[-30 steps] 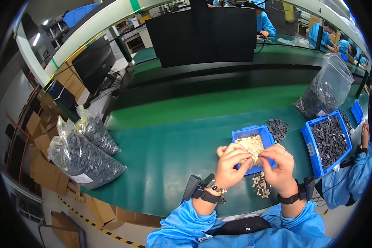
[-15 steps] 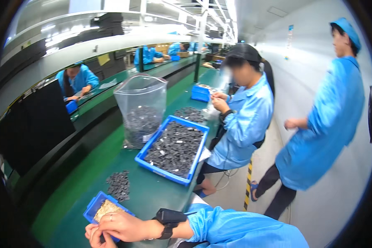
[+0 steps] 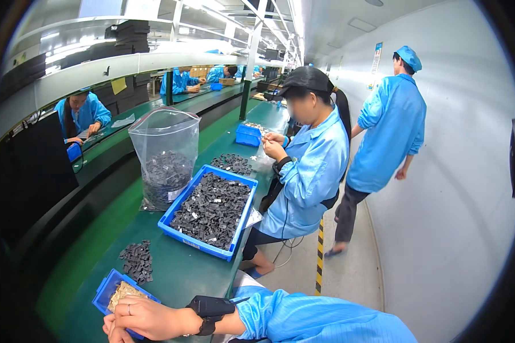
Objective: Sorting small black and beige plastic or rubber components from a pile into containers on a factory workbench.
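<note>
My right hand is at the lower left of the view, its fingers curled down and pressed together over the near side of a small blue bin. What it holds, if anything, is hidden. Just beyond its fingertips, only a few fingers of my left hand show at the lower edge, and I cannot make out their grip. Small tan pieces fill the bin. A loose pile of small dark grey plastic parts lies on the green table beside it. A black device is strapped to my right wrist.
A large blue tray of dark parts stands ahead, beside a clear plastic bag partly filled with similar parts. A seated co-worker handles something small near another blue bin. Another person stands in the aisle.
The view has swung to the right, so the table things sit further left. The person in the aisle has walked further away and now faces away. My hands stay together by the small bin.
</note>
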Demonstrator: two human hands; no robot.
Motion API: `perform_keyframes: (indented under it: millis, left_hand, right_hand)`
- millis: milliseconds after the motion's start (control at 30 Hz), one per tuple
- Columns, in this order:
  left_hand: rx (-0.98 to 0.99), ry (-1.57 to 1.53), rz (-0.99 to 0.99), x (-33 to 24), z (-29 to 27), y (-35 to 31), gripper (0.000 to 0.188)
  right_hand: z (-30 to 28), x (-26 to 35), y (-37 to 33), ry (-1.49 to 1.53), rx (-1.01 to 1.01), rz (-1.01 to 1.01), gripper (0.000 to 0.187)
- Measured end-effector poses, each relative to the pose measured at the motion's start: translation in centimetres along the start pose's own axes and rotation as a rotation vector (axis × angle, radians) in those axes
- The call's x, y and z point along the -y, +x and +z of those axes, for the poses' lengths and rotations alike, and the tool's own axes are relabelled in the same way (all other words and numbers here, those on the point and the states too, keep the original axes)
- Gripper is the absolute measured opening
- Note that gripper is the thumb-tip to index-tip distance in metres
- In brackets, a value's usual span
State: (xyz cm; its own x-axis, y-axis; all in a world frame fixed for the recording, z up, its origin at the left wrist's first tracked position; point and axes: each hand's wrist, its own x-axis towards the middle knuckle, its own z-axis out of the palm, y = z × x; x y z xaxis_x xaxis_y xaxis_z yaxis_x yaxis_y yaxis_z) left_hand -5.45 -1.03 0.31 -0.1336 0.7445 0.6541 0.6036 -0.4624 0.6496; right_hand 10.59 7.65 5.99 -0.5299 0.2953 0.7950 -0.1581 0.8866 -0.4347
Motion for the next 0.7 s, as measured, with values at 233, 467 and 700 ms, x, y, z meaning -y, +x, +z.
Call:
perform_keyframes:
  millis: [233, 467, 700]
  left_hand:
    - [-0.081, -0.567, -0.284, -0.2, 0.8, 0.3, 0.038]
    - [-0.117, -0.475, -0.315, -0.9, 0.6, 0.6, 0.029]
    - [-0.127, -0.54, -0.349, -1.2, 0.8, 0.8, 0.02]
  right_hand:
    - [-0.1, 0.2, -0.1, 0.091, 0.063, 0.016, 0.022]
    - [0.3, 0.4, -0.6, 0.083, 0.014, 0.014, 0.022]
    - [1.0, 0.1, -1.2, 0.059, -0.12, 0.026, 0.019]
